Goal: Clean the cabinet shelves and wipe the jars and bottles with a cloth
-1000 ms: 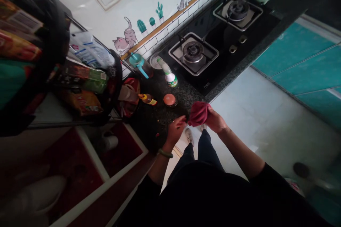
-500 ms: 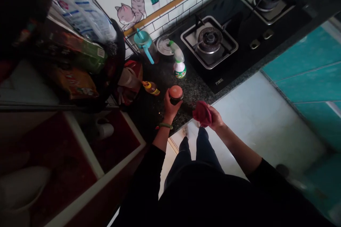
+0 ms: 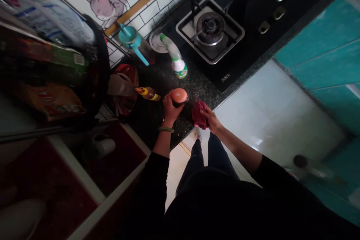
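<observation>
My left hand (image 3: 169, 108) is wrapped round a small dark jar with an orange lid (image 3: 179, 96) standing on the dark speckled counter (image 3: 197, 90). My right hand (image 3: 210, 118) grips a bunched dark red cloth (image 3: 198, 114) pressed on the counter's front edge, just right of the jar. A green bangle sits on my left wrist.
Behind the jar stand a sauce bottle with a yellow cap (image 3: 147, 93), a white and green spray bottle (image 3: 176, 58), a teal-lidded jug (image 3: 135, 43) and a red bag (image 3: 123, 86). A gas hob (image 3: 209, 30) lies to the right. A rack of packets (image 3: 53, 67) is at left.
My left hand let go of the cloth, reached to the orange-lidded jar and closed round it. My right hand brought the bunched cloth down onto the counter edge.
</observation>
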Demonstrator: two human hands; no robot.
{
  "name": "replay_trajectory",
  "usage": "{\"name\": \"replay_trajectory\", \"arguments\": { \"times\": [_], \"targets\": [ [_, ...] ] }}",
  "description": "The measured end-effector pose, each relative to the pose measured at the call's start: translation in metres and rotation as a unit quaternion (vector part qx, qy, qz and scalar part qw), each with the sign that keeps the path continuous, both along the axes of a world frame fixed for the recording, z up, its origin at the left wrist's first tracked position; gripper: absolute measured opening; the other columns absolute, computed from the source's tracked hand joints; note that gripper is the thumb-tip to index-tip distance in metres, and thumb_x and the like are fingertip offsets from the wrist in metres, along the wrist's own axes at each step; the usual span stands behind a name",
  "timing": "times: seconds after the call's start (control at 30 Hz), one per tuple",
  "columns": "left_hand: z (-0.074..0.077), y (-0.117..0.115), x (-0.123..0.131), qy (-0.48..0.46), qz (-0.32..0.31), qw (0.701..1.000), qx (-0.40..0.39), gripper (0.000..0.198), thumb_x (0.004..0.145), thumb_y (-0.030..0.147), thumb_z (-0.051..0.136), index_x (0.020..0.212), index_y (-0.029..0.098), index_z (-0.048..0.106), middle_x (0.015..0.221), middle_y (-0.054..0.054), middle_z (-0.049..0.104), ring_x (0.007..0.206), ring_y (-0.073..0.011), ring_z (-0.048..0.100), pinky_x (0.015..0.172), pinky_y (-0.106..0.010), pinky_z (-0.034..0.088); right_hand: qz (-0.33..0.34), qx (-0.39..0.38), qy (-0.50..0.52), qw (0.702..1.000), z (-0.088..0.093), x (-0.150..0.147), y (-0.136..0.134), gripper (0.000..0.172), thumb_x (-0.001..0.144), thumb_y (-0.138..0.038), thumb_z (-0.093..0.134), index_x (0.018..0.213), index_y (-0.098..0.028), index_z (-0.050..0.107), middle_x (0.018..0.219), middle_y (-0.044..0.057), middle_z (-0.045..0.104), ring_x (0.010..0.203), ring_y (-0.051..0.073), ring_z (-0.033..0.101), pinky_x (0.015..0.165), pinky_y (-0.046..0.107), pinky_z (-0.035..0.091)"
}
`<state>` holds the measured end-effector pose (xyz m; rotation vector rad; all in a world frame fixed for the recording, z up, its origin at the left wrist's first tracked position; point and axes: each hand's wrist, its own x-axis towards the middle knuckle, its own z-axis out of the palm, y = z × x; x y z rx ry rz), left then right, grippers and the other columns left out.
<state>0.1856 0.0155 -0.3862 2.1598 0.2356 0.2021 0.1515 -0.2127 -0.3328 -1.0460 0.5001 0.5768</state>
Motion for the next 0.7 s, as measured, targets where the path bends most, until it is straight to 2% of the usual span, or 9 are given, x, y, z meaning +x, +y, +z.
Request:
{"name": "replay_trajectory", "arguments": {
  "times": [0.13, 0.27, 0.47, 0.6, 0.7],
  "targets": [
    [-0.003, 0.002, 0.003, -0.018, -0.030, 0.999, 0.041, 0.105, 0.062, 0.021, 0.098, 0.153, 0.020, 0.045, 0.152, -0.020, 0.056, 0.147, -0.0386, 0.050, 0.127, -0.056, 0.036, -0.034, -0.105, -0.054, 0.992, -0.012, 0.002, 0.013, 0.058, 0.068, -0.050, 0.086, 0.116, -0.029, 0.062, 0.111, -0.001, 0.073, 0.112, 0.023, 0.068, 0.109, 0.041, 0.054],
    [-0.005, 0.002, 0.005, -0.033, -0.054, 0.998, 0.001, 0.100, 0.071, 0.028, 0.096, 0.155, 0.022, 0.041, 0.157, -0.018, 0.053, 0.148, -0.0334, 0.052, 0.128, -0.051, 0.037, -0.071, -0.089, -0.075, 0.991, -0.011, 0.000, 0.021, 0.056, 0.077, -0.052, 0.079, 0.125, -0.031, 0.061, 0.119, -0.001, 0.073, 0.118, 0.022, 0.067, 0.114, 0.042, 0.052],
    [-0.006, -0.013, 0.006, -0.035, -0.013, 0.999, 0.006, 0.100, 0.065, 0.032, 0.100, 0.149, 0.022, 0.046, 0.150, -0.018, 0.057, 0.143, -0.0356, 0.054, 0.127, -0.054, 0.037, -0.129, -0.057, -0.063, 0.988, 0.001, -0.005, 0.018, 0.061, 0.081, -0.056, 0.077, 0.134, -0.028, 0.063, 0.131, 0.004, 0.072, 0.126, 0.025, 0.065, 0.115, 0.044, 0.051],
    [-0.006, -0.026, 0.005, -0.055, -0.003, 0.998, -0.025, 0.100, 0.066, 0.039, 0.100, 0.147, 0.022, 0.045, 0.149, -0.017, 0.057, 0.142, -0.0342, 0.055, 0.126, -0.053, 0.039, -0.119, -0.063, -0.102, 0.986, 0.011, -0.002, 0.009, 0.059, 0.086, -0.057, 0.076, 0.136, -0.028, 0.063, 0.135, 0.004, 0.070, 0.127, 0.025, 0.064, 0.117, 0.043, 0.050],
    [-0.005, -0.032, 0.006, -0.067, -0.001, 0.996, -0.052, 0.090, 0.073, 0.045, 0.095, 0.144, 0.022, 0.045, 0.145, -0.016, 0.060, 0.136, -0.0308, 0.060, 0.123, -0.050, 0.044, -0.097, -0.090, -0.130, 0.983, 0.014, -0.001, 0.004, 0.053, 0.087, -0.055, 0.077, 0.131, -0.028, 0.065, 0.125, 0.003, 0.072, 0.118, 0.023, 0.066, 0.112, 0.040, 0.052]
  ]
}}
